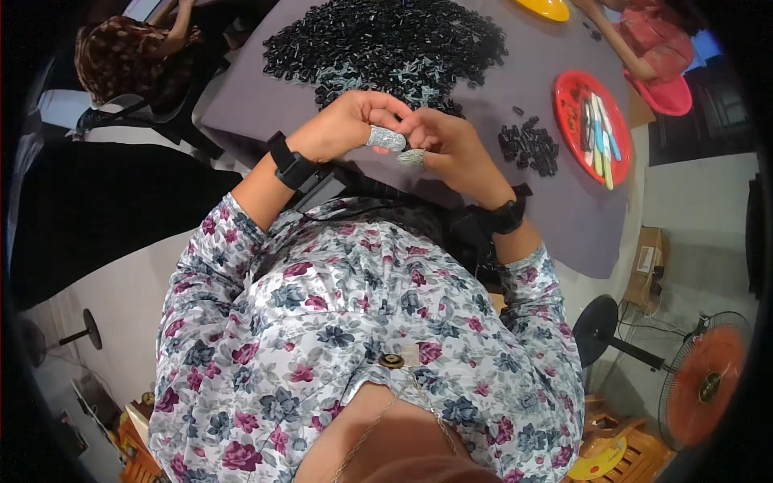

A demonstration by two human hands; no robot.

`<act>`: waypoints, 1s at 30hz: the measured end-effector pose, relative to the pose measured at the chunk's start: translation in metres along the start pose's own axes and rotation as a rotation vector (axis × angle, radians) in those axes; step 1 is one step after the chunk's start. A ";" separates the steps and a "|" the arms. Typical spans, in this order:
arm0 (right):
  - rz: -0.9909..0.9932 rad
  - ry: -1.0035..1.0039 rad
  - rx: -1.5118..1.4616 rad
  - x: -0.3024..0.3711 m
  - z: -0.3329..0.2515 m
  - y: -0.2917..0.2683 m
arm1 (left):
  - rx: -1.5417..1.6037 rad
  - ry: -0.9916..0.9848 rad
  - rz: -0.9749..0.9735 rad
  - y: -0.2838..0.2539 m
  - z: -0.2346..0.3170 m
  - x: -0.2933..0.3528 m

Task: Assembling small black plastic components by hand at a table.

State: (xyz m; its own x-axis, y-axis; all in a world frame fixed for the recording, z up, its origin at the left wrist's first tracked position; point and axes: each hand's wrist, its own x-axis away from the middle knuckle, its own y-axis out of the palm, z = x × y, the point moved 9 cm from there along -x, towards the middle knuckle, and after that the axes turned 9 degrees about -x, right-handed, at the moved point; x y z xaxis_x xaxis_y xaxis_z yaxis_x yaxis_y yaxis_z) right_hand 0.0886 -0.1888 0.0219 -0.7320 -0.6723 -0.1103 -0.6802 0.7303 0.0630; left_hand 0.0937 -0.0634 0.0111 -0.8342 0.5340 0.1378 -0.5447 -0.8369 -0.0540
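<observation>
My left hand and my right hand meet at the near edge of the table, fingers closed in a pinch. Between the fingertips sits a small black piece, mostly covered by them; its exact shape is hidden. Silvery-grey wrapping covers both of my thumbs. Just beyond the hands spreads a large pile of small black tube-like pieces, with greyish pieces mixed in on its near side. To the right of my right hand lies a smaller heap of similar black pieces.
A red round tray with several slim coloured-handled tools stands at the table's right. A yellow dish lies at the far right. Co-workers sit at far left and far right. A fan stands low right.
</observation>
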 end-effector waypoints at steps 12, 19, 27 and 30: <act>0.123 -0.260 0.424 0.007 -0.017 0.011 | 0.036 -0.030 0.016 0.009 -0.005 0.005; -0.091 -0.329 1.112 0.017 -0.011 0.050 | -0.122 -0.146 -0.169 0.015 -0.022 0.013; -0.193 -0.391 0.942 0.019 -0.009 0.058 | -0.238 -0.134 -0.276 0.028 -0.013 0.016; -0.191 -0.370 0.941 0.024 -0.005 0.056 | -0.202 -0.131 -0.302 0.034 -0.019 0.015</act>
State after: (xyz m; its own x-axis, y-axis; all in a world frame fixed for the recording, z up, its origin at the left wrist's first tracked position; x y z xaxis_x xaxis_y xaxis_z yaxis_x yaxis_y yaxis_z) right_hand 0.0329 -0.1641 0.0278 -0.4492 -0.8239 -0.3456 -0.3620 0.5215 -0.7727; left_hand 0.0609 -0.0811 -0.0071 -0.6223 0.7222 0.3020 -0.7813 -0.5964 -0.1839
